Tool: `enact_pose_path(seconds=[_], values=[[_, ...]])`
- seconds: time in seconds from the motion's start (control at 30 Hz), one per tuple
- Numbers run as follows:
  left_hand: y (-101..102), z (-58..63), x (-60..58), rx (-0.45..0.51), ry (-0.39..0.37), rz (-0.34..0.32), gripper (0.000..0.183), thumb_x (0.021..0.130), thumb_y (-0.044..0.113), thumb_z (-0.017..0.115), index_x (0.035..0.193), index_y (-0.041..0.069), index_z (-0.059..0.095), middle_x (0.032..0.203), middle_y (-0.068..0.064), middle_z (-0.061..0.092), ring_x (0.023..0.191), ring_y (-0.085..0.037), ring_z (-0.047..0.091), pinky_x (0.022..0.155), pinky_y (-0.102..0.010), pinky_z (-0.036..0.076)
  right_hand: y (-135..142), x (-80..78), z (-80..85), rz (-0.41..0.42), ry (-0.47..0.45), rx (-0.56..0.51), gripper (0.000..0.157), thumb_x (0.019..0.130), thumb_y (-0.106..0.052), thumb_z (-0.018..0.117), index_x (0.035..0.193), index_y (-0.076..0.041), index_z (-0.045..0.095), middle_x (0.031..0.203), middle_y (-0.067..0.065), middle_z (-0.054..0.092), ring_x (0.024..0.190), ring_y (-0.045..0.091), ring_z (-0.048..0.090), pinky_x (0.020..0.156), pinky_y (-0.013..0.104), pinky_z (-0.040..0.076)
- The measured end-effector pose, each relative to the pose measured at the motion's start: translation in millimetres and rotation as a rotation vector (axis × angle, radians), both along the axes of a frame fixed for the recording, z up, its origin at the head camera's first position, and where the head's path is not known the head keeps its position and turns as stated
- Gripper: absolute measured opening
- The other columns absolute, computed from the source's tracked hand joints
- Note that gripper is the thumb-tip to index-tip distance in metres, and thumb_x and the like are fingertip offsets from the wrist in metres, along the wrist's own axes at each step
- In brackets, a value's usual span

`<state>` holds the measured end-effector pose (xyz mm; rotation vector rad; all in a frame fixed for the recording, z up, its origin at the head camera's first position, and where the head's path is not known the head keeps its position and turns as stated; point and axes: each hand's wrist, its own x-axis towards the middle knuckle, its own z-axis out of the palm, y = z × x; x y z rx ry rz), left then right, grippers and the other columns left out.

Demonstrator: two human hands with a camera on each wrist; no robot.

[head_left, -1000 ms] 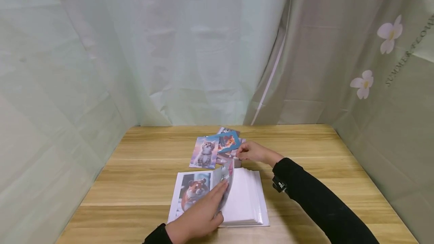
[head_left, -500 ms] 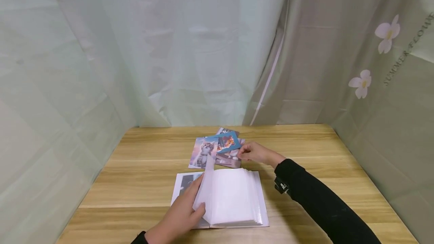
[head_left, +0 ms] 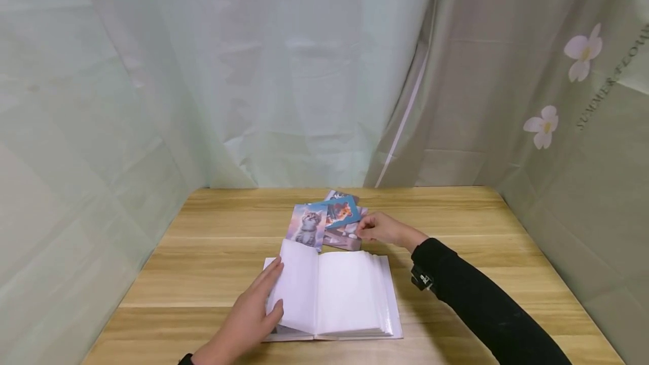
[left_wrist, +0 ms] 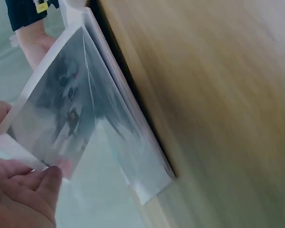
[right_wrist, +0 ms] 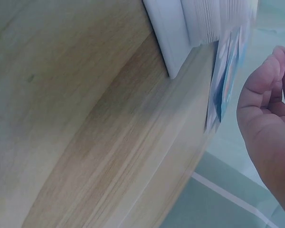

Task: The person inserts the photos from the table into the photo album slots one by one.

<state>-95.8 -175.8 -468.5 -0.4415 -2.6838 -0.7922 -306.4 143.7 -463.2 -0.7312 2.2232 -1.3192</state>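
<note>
An open photo album point(head_left: 350, 297) lies on the wooden table, its right-hand page blank white. My left hand point(head_left: 248, 314) is at the outer edge of a raised white page point(head_left: 299, 286) on the left side, fingers extended and thumb apart. In the left wrist view, a picture of a fluffy animal point(left_wrist: 69, 109) shows on that page's underside. Behind the album is a pile of photos: a kitten photo point(head_left: 308, 224), a blue-bordered hamster photo point(head_left: 342, 211) and others partly covered. My right hand point(head_left: 385, 230), loosely curled, is at the pile's right edge; no held thing shows in it.
The wooden table point(head_left: 203, 275) extends around the album. Pale curtains point(head_left: 294, 100) stand behind the table and along both sides. More album pages point(right_wrist: 209, 19) form a thick stack on the right cover.
My left hand has moved left, turning the page over to the left side. The hamster picture in the album is now covered by it. My right hand has barely moved.
</note>
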Motion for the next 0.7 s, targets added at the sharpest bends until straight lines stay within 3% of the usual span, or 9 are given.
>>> enact_pose_path(seconds=[0.33,0.7], values=[[-15.7,-3.3,2.6,-0.135,-0.156,-0.031,0.052,0.086,0.011,0.072,0.134,-0.005,0.059,0.149,-0.015,0.05,0.134,-0.03,0.05,0.106,-0.047,0.044,2.0,-0.7,-0.6,0.0,-0.014,-0.008,0.02,0.1,-0.005,0.058,0.104,0.014,0.064,0.072,0.002,0.05,0.068,0.022,0.045,0.065,0.036,0.041],[-24.1,-11.0,0.1,-0.18,-0.297,-0.105,0.058,0.087,0.015,0.072,0.136,-0.009,0.054,0.149,-0.024,0.045,0.132,-0.038,0.05,0.106,-0.053,0.043,0.6,0.4,0.4,-0.007,-0.021,0.002,0.019,0.099,-0.003,0.059,0.106,0.013,0.066,0.072,0.003,0.051,0.067,0.02,0.045,0.065,0.035,0.041]])
